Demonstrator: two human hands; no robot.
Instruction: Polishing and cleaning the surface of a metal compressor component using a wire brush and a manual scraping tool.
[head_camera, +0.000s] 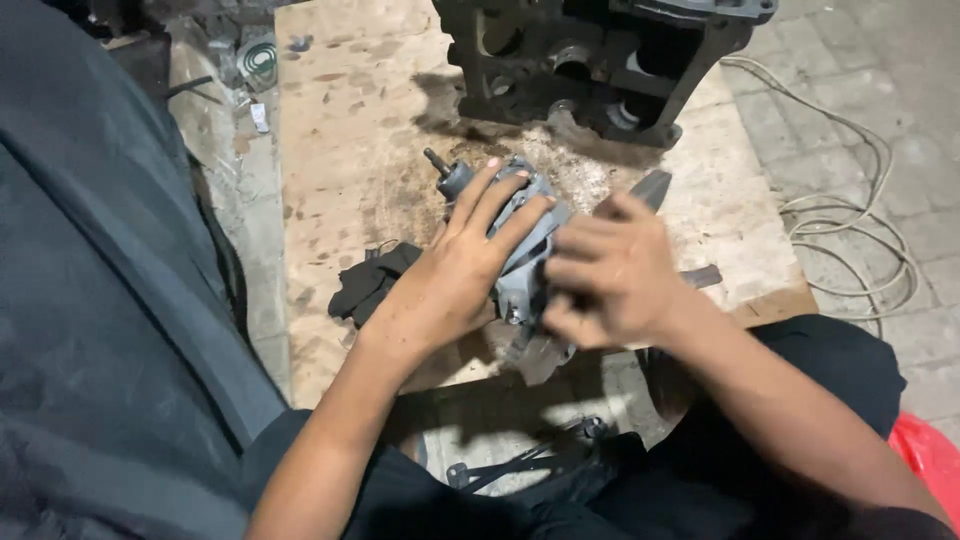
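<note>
**Both hands working a grey metal part over a stained board**

Fingers of the left hand are spreading wide and curling over the top of a grey metal assembly, clamping it from the left, while the right hand is closing around its right side with the knuckles bunched; whether that hand is also pinching a small tool or fastener is hidden. The assembly is sitting between both palms, just above the near edge of a stained wooden board. It is looking like a cast housing, dull grey and greasy, with a short dark shaft poking out at its far left end. Judging from the grip, the part is being held and worked on rather than finished; nothing is lying detached beside it that clearly belongs to it. A dark rag is lying just left of the hands, a large black engine casting is resting at the far side, and pale cable is looping on the paving to the right.
</note>
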